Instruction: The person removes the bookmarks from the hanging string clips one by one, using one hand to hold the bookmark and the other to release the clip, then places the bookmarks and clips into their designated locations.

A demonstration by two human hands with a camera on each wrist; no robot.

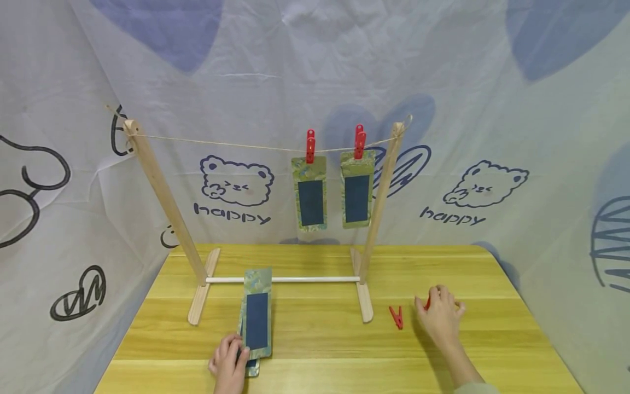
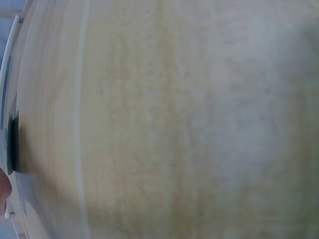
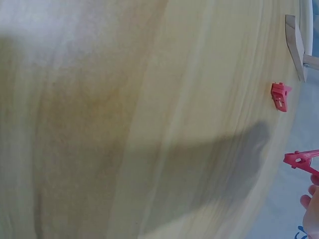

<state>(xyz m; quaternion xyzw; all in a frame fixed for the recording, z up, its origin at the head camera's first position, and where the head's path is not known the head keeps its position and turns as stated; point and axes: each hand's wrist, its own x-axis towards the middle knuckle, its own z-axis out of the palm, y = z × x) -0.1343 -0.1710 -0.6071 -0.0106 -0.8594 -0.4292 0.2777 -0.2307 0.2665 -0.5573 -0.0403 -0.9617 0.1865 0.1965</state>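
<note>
At the front left, my left hand [image 1: 228,360] pinches the lower left corner of a green patterned strip with a dark blue panel [image 1: 257,320]. Another such strip [image 1: 253,371] peeks out beneath it. In the left wrist view only a fingertip [image 2: 4,191] and the strip's end [image 2: 10,144] show at the left edge. On the right side my right hand [image 1: 441,317] holds a red clothespin [image 3: 299,159] between thumb and fingers, above the table. A second red clothespin [image 1: 396,317] lies on the table to its left.
A wooden frame with two posts [image 1: 164,202] and a white crossbar [image 1: 315,279] stands at the table's back. From its string [image 1: 221,144], two similar strips [image 1: 311,202] [image 1: 356,200] hang by red clothespins [image 1: 310,146] [image 1: 360,142]. A printed cloth [image 1: 315,65] hangs behind.
</note>
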